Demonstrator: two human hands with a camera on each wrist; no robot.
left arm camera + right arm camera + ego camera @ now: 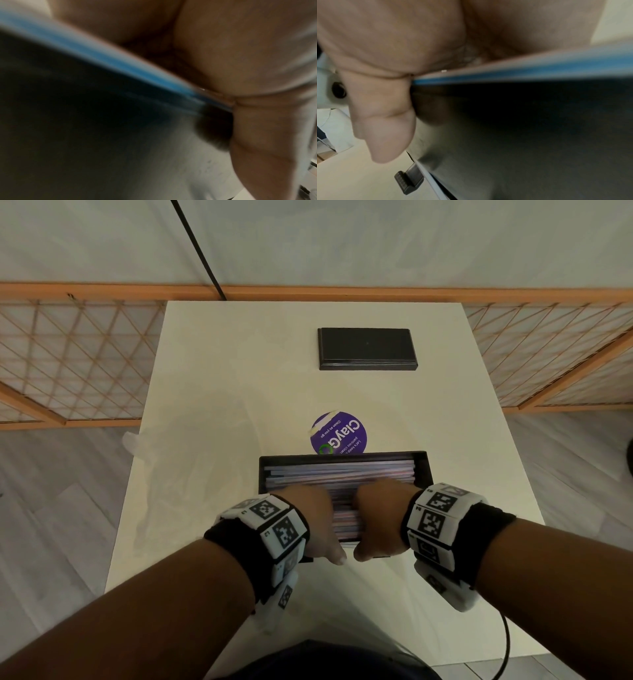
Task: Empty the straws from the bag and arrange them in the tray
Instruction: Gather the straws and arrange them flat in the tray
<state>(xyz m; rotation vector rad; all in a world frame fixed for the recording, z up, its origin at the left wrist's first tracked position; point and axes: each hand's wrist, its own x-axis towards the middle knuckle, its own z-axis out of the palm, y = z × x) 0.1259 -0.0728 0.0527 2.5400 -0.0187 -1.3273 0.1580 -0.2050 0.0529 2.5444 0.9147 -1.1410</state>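
A black tray (423,470) sits on the near half of the white table (219,364), filled with several pastel straws (342,474) lying left to right. My left hand (317,522) and right hand (378,518) lie side by side on the straws at the tray's near edge. Their thumbs hang down the outside of the near wall. In the left wrist view a blue straw (102,56) runs under the palm above the dark tray wall (85,121). The right wrist view shows a blue straw (539,73) and my thumb against the wall (522,135). The clear plastic bag (191,446) lies flat to the left.
A second black tray (366,349), with nothing in it, stands at the far middle of the table. A round purple sticker (339,434) lies just behind the filled tray. A black cable (507,642) hangs off the near right edge. Wooden lattice panels flank the table.
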